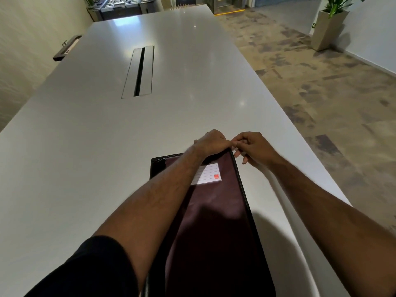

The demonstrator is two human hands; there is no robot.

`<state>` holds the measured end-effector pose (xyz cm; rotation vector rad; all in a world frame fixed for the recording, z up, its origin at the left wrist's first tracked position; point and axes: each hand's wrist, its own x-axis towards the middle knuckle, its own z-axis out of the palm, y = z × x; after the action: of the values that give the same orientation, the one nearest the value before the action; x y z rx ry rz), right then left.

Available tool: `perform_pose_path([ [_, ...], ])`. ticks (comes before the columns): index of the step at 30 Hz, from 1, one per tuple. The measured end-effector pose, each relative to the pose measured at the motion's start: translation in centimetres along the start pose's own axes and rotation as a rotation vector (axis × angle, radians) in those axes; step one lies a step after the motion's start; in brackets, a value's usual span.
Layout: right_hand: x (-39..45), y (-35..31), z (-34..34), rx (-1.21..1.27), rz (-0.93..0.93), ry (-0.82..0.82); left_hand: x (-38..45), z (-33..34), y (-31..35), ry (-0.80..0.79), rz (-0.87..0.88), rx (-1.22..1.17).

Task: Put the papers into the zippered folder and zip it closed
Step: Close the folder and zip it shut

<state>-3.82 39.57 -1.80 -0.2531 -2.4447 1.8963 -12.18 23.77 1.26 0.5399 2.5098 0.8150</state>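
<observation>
Office room, patterned carpet (310, 86), planter (327, 26) standing by the right wall. A long white desk (90, 151) is running away from the viewer, with a cable slot (140, 71) lying along its middle.

The folder (214, 221), dark maroon with a black zip edge along its right side, is lying flat on the near desk, reaching lengthwise from the viewer's edge outward. A white label (206, 174) with ruled lines and a small red square is sitting on its upper face near the far end. Folder contents: cannot tell, nothing is showing through or sticking out.

Left hand (211, 142) is lying over the folder's far right corner, fingers curled down over the far edge, gripping that corner. Left forearm is crossing over the folder.

Right hand (255, 146) is sitting just beside that same corner, off the folder's right edge, thumb and forefinger pinching something small at the top of the zip edge. The pinched piece itself is too small to make out. Remaining right fingers are loosely curled. The two hands are nearly touching at the corner.
</observation>
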Motion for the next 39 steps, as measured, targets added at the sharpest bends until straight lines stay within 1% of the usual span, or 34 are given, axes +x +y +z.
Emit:
perform_pose_path([
  [3, -0.7, -0.2, 0.1, -0.071, 0.042, 0.002, 0.2, 0.1, 0.5, 0.008, 0.003, 0.014],
  [7, -1.3, -0.7, 0.6, -0.289, 0.065, -0.113, 0.4, 0.2, 0.5, 0.045, -0.018, 0.0],
  [9, -1.2, -0.8, 0.9, -0.407, 0.063, -0.117, 0.4, 0.2, 0.5, 0.053, -0.028, -0.004],
  [10, -1.1, -0.8, 0.9, -0.422, 0.066, -0.118, 0.5, 0.2, 0.5, 0.057, -0.036, -0.002],
  [14, -1.2, -0.5, 0.8, -0.37, 0.077, -0.126, 0.6, 0.0, 0.5, 0.079, -0.073, 0.034],
  [19, -1.4, 0.1, 1.2, -0.358, 0.035, -0.091, 0.8, -1.2, 0.2, 0.139, -0.084, 0.181],
  [29, -1.6, 0.1, 1.4, -0.379, 0.02, -0.082, -0.1, -3.4, -2.4, 0.16, -0.071, 0.328],
  [39, -1.8, 0.0, 1.5, -0.369, 0.024, -0.069, -2.0, -6.2, -5.8, 0.181, -0.162, 0.281],
])
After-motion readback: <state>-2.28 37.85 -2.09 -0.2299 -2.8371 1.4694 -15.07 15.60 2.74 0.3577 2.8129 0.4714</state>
